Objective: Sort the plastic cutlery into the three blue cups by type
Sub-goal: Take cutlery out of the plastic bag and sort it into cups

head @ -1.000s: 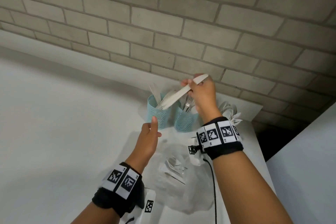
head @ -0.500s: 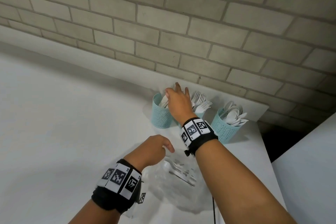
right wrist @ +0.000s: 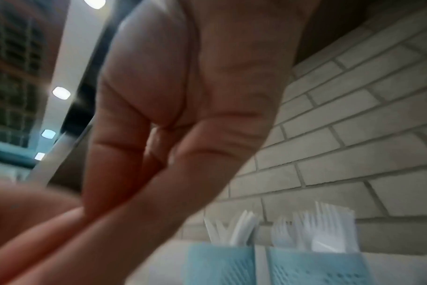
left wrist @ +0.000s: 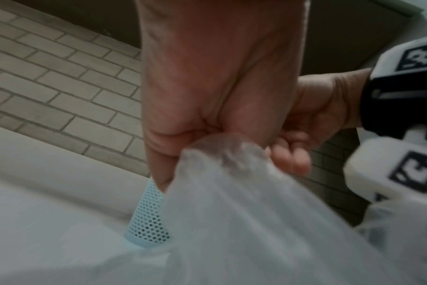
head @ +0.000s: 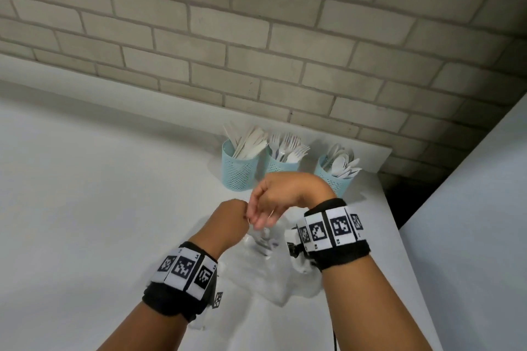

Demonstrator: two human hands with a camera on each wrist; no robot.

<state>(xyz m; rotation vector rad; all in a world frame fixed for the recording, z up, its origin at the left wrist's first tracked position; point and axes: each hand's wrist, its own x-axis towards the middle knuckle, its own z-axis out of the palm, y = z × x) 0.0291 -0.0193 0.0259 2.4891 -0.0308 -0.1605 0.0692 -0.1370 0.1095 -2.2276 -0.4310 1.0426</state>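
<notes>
Three blue mesh cups stand by the wall: the knife cup (head: 238, 172) on the left, the fork cup (head: 281, 164) in the middle, the spoon cup (head: 333, 181) on the right. In front of them lies a clear plastic bag (head: 271, 268) with white cutlery (head: 265, 242) still inside. My left hand (head: 232, 215) is a fist that grips the bag's edge (left wrist: 219, 154) and holds it up. My right hand (head: 268, 205) hangs beside it, its fingers (right wrist: 61, 231) straight and pointing down at the bag's mouth, with nothing seen in them.
A brick wall (head: 256, 51) rises right behind the cups. The white table (head: 85, 208) stretches to the left. Its right edge (head: 399, 236) lies close to my right wrist, with a dark gap and another white surface (head: 470, 236) beyond.
My right hand dropped the knife into the left cup and drew back to the bag. My left hand closed on the bag's edge and lifted it.
</notes>
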